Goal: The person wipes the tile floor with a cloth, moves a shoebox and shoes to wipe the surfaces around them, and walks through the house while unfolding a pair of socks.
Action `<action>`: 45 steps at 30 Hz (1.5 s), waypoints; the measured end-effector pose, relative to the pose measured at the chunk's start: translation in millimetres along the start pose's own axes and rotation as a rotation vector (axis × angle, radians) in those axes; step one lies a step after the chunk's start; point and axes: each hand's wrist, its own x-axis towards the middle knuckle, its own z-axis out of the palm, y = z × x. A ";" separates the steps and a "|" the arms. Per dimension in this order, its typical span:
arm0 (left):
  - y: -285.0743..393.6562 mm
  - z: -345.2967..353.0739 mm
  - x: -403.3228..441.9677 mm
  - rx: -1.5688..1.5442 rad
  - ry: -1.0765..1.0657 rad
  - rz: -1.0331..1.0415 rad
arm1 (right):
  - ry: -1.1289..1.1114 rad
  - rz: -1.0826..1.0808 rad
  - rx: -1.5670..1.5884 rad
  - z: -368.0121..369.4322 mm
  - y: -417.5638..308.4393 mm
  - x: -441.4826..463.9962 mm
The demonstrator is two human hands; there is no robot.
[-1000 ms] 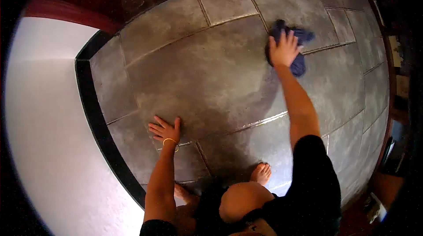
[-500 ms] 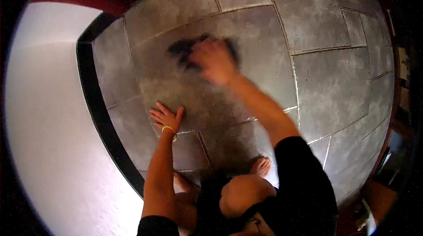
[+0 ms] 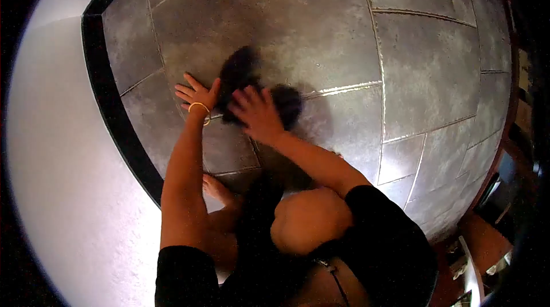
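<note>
One white wall (image 3: 69, 135) rose at the far left, edged at its foot by one black strip (image 3: 114, 112). Next came the first of two hands: the left hand (image 3: 197, 94) was open, palm down with fingers spread on the tiled floor (image 3: 298, 26), one yellow band (image 3: 199, 103) around its wrist. Below it showed one bare foot (image 3: 217, 187). Just beside the left thumb, one dark cloth (image 3: 239, 66) lay bunched on the floor; whether the two touched could not be told. The right hand (image 3: 260, 114), slightly blurred, lay over the cloth, flat and open rather than clenched. One bare knee (image 3: 312, 221) stood beneath the right forearm. Two black sleeves (image 3: 395, 238) covered the upper arms. Dim objects at the far right were too dark to count.
</note>
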 end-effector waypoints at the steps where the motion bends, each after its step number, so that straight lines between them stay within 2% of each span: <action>1: -11.0 -3.2 5.0 0.047 -0.022 0.060 | -0.054 -0.057 0.044 -2.4 4.2 -4.4; 3: -22.3 -21.5 -2.3 0.122 -0.054 0.194 | -0.172 -0.168 0.141 -12.4 24.4 -19.5; 4: -34.3 -35.5 -8.4 -0.037 -0.120 0.374 | -0.286 -0.144 0.124 -46.3 49.2 -19.1; 5: -54.1 -49.1 -9.1 -0.206 -0.179 0.553 | -0.241 -0.006 0.236 -68.6 81.0 -34.1; 6: -72.7 -60.8 -9.7 -0.382 -0.231 0.734 | -0.214 0.103 -0.023 -98.5 106.9 -46.1; 7: -90.0 -73.3 -17.6 -0.370 -0.249 0.692 | -0.221 0.276 -0.142 -124.7 132.3 -62.1; 9: -124.0 -86.2 -35.3 -0.351 -0.286 0.607 | -0.093 0.569 -0.379 -144.9 194.2 -106.9; 10: -139.6 -82.2 -44.0 -0.376 -0.264 0.518 | 0.174 0.655 -0.434 -124.6 233.1 -139.3; 11: -156.3 -79.3 -54.5 -0.393 -0.244 0.423 | 0.269 0.764 -0.422 -116.6 257.4 -138.2; 12: -169.0 -76.4 -61.7 -0.410 -0.214 0.324 | 0.366 0.827 -0.503 -105.4 268.7 -121.4; 14: -205.0 -48.5 -74.4 -0.555 -0.168 0.220 | 0.455 0.747 -0.586 -82.9 283.7 -70.1; 15: -228.5 -35.6 -87.8 -0.622 -0.136 0.151 | 0.416 0.640 -0.548 -77.1 274.9 -35.0; 18: -260.9 -26.1 -109.9 -0.578 -0.054 0.253 | 0.234 0.375 -0.446 -48.7 203.6 71.4; 21: -260.2 -33.6 -127.7 -0.673 -0.022 0.068 | -0.044 -0.095 -0.228 -9.1 88.2 118.8; 24: -256.0 -51.0 -151.7 -0.709 0.054 0.106 | -0.206 -0.601 -0.061 41.8 -11.0 69.0; 27: -258.2 -53.6 -177.0 -0.753 0.070 0.088 | -0.560 -0.928 0.185 36.1 -57.5 -37.1; 28: -256.0 -41.7 -169.5 -0.762 0.062 0.101 | -0.699 -1.054 0.181 41.2 -45.7 -71.0; 30: -258.1 -40.0 -180.7 -0.685 0.046 0.094 | -0.571 -1.210 0.274 37.6 -7.5 -126.4; 32: -269.7 -27.4 -181.0 -0.631 0.026 0.100 | -0.843 -1.379 0.195 -11.5 28.5 -112.5; 34: -287.6 -15.7 -173.5 -0.566 0.014 0.091 | -0.956 -1.172 0.274 -23.9 77.6 -99.0; 36: -310.4 -12.4 -156.5 -0.465 -0.008 0.099 | -1.100 -0.884 -0.041 -59.8 71.3 -25.2; 38: -321.2 -14.5 -139.1 -0.393 -0.007 0.136 | -0.727 -0.467 -0.236 -67.2 91.7 16.8; 40: -313.3 -28.2 -129.2 -0.376 -0.075 0.119 | -0.323 -0.241 -0.271 -34.1 106.7 52.3; 41: -321.4 -17.3 -118.0 -0.279 0.000 0.250 | -0.210 -0.150 -0.270 -12.1 99.0 74.2; 42: -318.2 -22.3 -116.8 -0.264 -0.042 0.260 | -0.101 -0.065 -0.265 9.1 84.5 94.6; 44: -306.0 -31.7 -116.3 -0.240 -0.120 0.289 | -0.119 -0.032 -0.266 43.2 41.0 127.4; 45: -307.4 -29.4 -116.2 -0.343 -0.073 0.323 | -0.178 -0.084 -0.253 50.9 8.8 135.6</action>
